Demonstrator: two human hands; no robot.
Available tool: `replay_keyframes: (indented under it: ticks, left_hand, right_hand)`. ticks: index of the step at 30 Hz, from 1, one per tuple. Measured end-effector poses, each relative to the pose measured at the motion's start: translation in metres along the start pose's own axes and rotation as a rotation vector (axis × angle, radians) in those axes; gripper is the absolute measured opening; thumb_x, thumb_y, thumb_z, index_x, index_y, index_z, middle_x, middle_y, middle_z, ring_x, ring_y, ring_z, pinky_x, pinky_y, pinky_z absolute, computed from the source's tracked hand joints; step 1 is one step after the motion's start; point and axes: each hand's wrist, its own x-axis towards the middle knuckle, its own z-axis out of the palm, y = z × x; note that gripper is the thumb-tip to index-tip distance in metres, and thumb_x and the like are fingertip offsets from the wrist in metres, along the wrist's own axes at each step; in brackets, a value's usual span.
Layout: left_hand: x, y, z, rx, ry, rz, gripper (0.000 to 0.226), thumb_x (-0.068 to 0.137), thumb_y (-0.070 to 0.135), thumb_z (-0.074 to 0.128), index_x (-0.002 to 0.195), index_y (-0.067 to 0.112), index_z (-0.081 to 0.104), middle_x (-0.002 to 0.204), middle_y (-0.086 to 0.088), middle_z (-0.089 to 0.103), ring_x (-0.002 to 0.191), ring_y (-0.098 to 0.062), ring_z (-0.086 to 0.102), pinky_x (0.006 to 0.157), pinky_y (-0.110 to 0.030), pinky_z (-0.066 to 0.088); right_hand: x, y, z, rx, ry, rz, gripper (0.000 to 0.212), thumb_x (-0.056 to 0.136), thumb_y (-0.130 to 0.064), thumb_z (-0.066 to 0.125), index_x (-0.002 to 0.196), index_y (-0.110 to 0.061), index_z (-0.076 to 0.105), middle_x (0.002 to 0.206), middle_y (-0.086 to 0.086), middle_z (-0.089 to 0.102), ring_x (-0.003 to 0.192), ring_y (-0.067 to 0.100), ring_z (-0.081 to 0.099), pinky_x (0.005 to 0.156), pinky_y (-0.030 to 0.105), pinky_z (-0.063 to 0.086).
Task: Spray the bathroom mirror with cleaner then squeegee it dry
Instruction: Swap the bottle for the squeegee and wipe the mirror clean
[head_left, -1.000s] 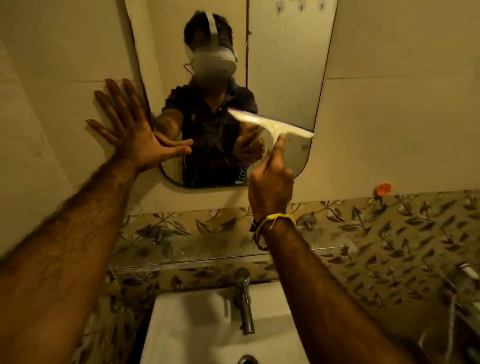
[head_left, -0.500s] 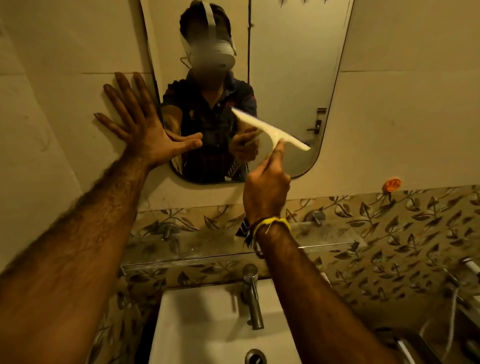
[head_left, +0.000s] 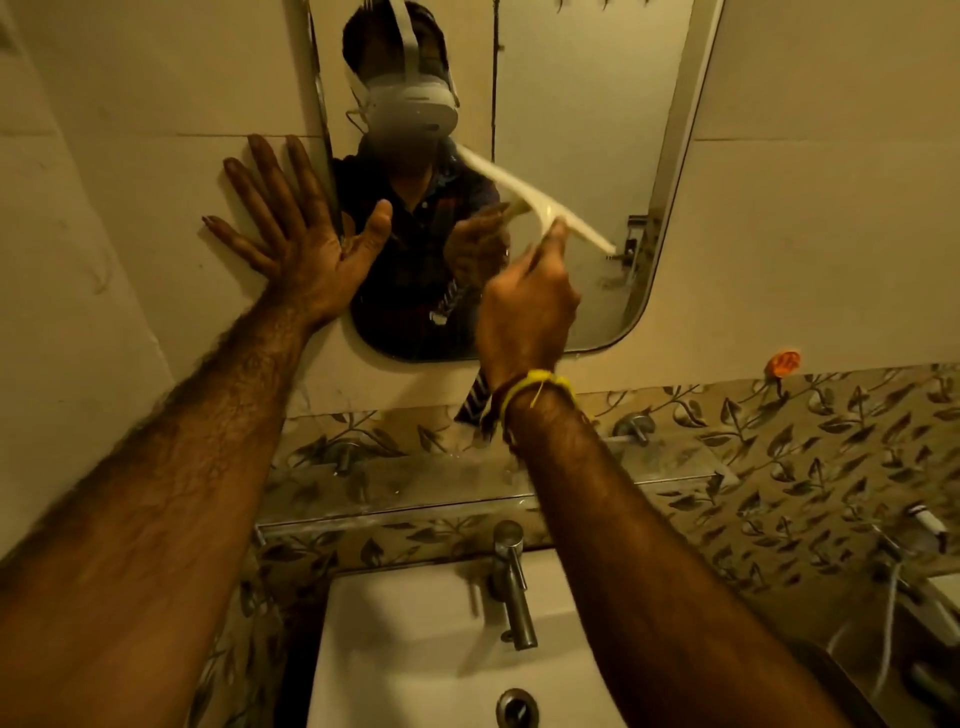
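The bathroom mirror hangs on the cream tile wall, rounded at its lower corners. My right hand grips the handle of a white squeegee, whose blade lies slanted against the glass, high at the left and low at the right. My left hand is flat and spread on the wall at the mirror's left edge, thumb over the glass. No spray bottle is in view.
A white basin with a steel tap sits below. A glass shelf runs under the mirror on leaf-patterned tiles. An orange hook sticks to the wall at right. A hose and fittings are at the lower right.
The squeegee blade has slid left and up along the mirror and tilted more steeply. The view has moved closer to the mirror. My left hand stays pressed on the wall.
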Motion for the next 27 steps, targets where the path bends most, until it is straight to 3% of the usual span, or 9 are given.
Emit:
replay_keyframes:
  ticks: [3, 7, 9, 11, 14, 16, 20, 24, 27]
  left_hand:
    - [0.003, -0.003, 0.006, -0.028, -0.008, -0.035, 0.092, 0.093, 0.08, 0.016, 0.158, 0.02, -0.01, 0.165, -0.022, -0.008, 0.15, -0.047, -0.008, 0.103, -0.07, -0.02]
    - [0.0, -0.009, 0.005, -0.031, -0.027, -0.023, 0.078, 0.097, 0.072, 0.005, 0.157, 0.027, -0.012, 0.167, -0.014, -0.007, 0.152, -0.035, -0.013, 0.104, -0.055, -0.033]
    - [-0.003, -0.021, 0.002, -0.076, -0.029, 0.022, 0.073, 0.093, 0.074, -0.002, 0.153, 0.038, -0.022, 0.167, -0.004, -0.014, 0.148, -0.019, -0.028, 0.102, -0.047, -0.037]
    - [-0.006, -0.032, -0.004, -0.132, -0.034, 0.048, 0.069, 0.092, 0.076, -0.002, 0.151, 0.045, -0.023, 0.166, 0.007, -0.021, 0.142, -0.01, -0.037, 0.107, -0.052, -0.029]
    - [-0.01, -0.032, -0.014, -0.195, -0.07, 0.098, 0.072, 0.094, 0.073, 0.003, 0.155, 0.042, -0.017, 0.165, 0.011, -0.023, 0.144, -0.01, -0.035, 0.111, -0.055, -0.024]
    - [-0.014, -0.029, -0.02, -0.211, -0.066, 0.077, 0.079, 0.09, 0.077, 0.0, 0.157, 0.037, -0.013, 0.166, 0.01, -0.021, 0.146, -0.009, -0.032, 0.114, -0.054, -0.021]
    - [-0.016, -0.025, -0.03, -0.183, -0.121, 0.029, 0.094, 0.082, 0.085, 0.006, 0.157, 0.034, -0.017, 0.164, 0.011, -0.024, 0.147, -0.012, -0.029, 0.118, -0.055, -0.017]
    - [-0.014, -0.021, -0.038, -0.11, -0.191, 0.022, 0.104, 0.078, 0.09, 0.017, 0.154, 0.034, -0.025, 0.161, 0.013, -0.033, 0.148, -0.016, -0.03, 0.117, -0.056, -0.017]
    - [-0.015, -0.015, -0.038, -0.06, -0.225, 0.012, 0.116, 0.074, 0.092, 0.026, 0.153, 0.027, -0.029, 0.16, 0.005, -0.037, 0.147, -0.024, -0.033, 0.114, -0.06, -0.018]
  right_hand:
    - [0.029, -0.032, 0.003, -0.051, -0.032, -0.161, 0.049, 0.101, -0.023, 0.04, 0.149, -0.016, 0.034, 0.059, -0.007, 0.054, 0.048, 0.005, 0.056, 0.041, 0.019, 0.053]
    - [-0.008, -0.025, 0.006, -0.296, -0.199, -0.426, 0.057, 0.098, -0.018, 0.043, 0.152, -0.02, 0.029, 0.098, 0.008, 0.069, 0.072, 0.024, 0.068, 0.058, 0.035, 0.058]
    - [-0.031, -0.007, 0.0, -0.383, -0.3, -0.44, 0.062, 0.095, -0.016, 0.042, 0.154, -0.025, 0.025, 0.09, 0.011, 0.069, 0.069, 0.03, 0.067, 0.06, 0.038, 0.056]
    - [-0.03, -0.005, 0.001, -0.396, -0.334, -0.435, 0.065, 0.093, -0.018, 0.04, 0.154, -0.032, 0.022, 0.09, 0.012, 0.069, 0.073, 0.034, 0.066, 0.064, 0.042, 0.057]
    - [-0.007, -0.034, 0.02, -0.326, -0.332, -0.544, 0.059, 0.093, -0.031, 0.024, 0.152, -0.037, 0.023, 0.133, 0.009, 0.058, 0.113, 0.033, 0.062, 0.085, 0.049, 0.057]
    - [0.004, -0.056, 0.032, -0.347, -0.36, -0.594, 0.061, 0.09, -0.038, 0.015, 0.15, -0.043, 0.019, 0.146, 0.008, 0.047, 0.13, 0.034, 0.049, 0.093, 0.053, 0.052]
    - [0.0, -0.036, 0.03, -0.398, -0.399, -0.615, 0.059, 0.092, -0.036, 0.015, 0.151, -0.043, 0.019, 0.142, 0.007, 0.049, 0.129, 0.032, 0.048, 0.09, 0.05, 0.054]
    - [-0.026, 0.026, -0.001, -0.447, -0.394, -0.563, 0.064, 0.097, -0.016, 0.043, 0.152, -0.041, 0.022, 0.115, 0.008, 0.066, 0.091, 0.029, 0.066, 0.074, 0.042, 0.058]
    - [-0.014, 0.023, -0.009, -0.425, -0.374, -0.524, 0.07, 0.093, -0.013, 0.05, 0.151, -0.041, 0.023, 0.118, 0.009, 0.064, 0.088, 0.031, 0.067, 0.075, 0.047, 0.058]
